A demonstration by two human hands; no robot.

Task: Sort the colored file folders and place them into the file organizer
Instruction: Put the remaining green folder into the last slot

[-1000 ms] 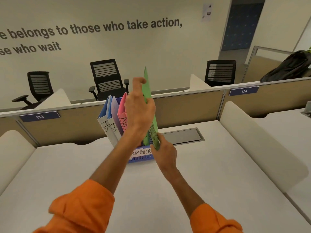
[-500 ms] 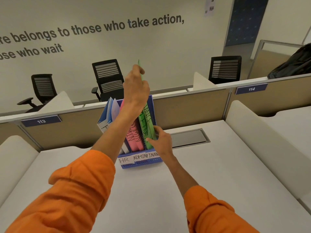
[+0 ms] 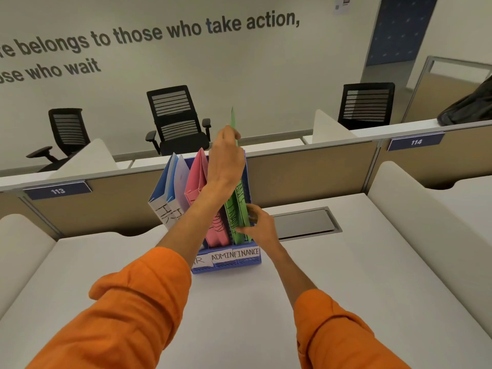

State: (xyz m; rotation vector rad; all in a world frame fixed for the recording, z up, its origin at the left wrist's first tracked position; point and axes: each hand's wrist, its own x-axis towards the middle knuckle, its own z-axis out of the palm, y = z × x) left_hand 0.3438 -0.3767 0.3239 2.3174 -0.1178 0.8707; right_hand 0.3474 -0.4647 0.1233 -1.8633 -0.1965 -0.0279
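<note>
Change since half a second ago: the green folder (image 3: pixel 237 209) sits lower in the file organizer (image 3: pixel 247 262), and more of its label strip shows, now reading ADMIN and FINANCE in full.
Left hand (image 3: pixel 225 161): still raised above the organizer, fingers closed on the top edge of the green folder, whose tip pokes up past the knuckles.
Right hand (image 3: pixel 259 226): remains at the organizer's right side, thumb and fingers pinching the lower front edge of the green folder.
Green folder: upright, slightly tilted, in the rightmost slot above the FINANCE label, beside another green folder.
Pink folders (image 3: pixel 198 174): middle slot, above ADMIN.
Blue folders (image 3: pixel 166 182): left slot, leaning out to the left, with handwriting on the spine.
Organizer position: stands on the white desk (image 3: pixel 346 275), near the beige partition (image 3: pixel 306 177).
Hidden: the left forearm covers the lower pink folders and the first letter of the HR label; the writing on the green spines is partly masked and hard to read.
Cut off: the wall lettering (image 3: pixel 159 35) runs out of frame at left; a dark bag (image 3: pixel 471 107) is clipped at the right edge.
Background: three black office chairs (image 3: pixel 177 118) behind the partition.
</note>
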